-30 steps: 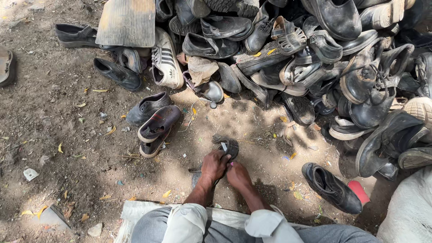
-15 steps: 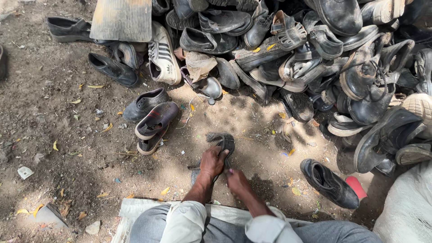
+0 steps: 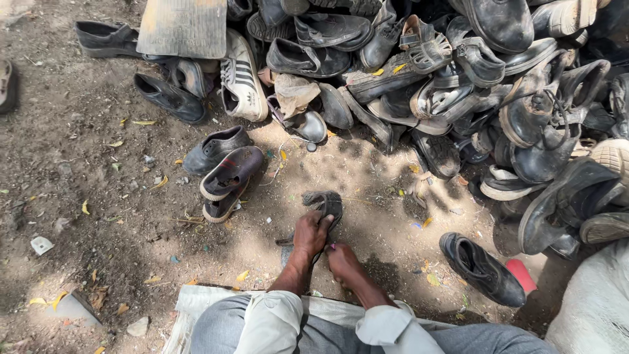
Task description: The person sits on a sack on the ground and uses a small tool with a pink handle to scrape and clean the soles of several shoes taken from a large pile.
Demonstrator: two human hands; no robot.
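The left hand (image 3: 310, 233) has its fingers curled down over the near end of a dark worn sandal (image 3: 325, 204), pressing it onto the dirt ground (image 3: 98, 196), so the sandal sticks out just past the fingertips, away from the person. The right hand (image 3: 343, 261) sits just beside it, a bit closer to the body, fingers bunched together around something small; can't really tell what, it's in shadow.

Off to the left of the sandal there's a grey shoe (image 3: 215, 149) and a brown slip-on (image 3: 228, 177) lying side by side, near but not touching the hands. To the right, well apart, a black lace-up shoe (image 3: 481, 269) lies on its own with a red object (image 3: 521, 275) right behind it. Beyond everything is a big shoe pile (image 3: 445, 72), with a white striped sneaker (image 3: 241, 82) at its left edge and a flat worn board (image 3: 183, 27) cut off by the top of the frame.

The person's knees and rolled sleeves hide the ground nearest them.
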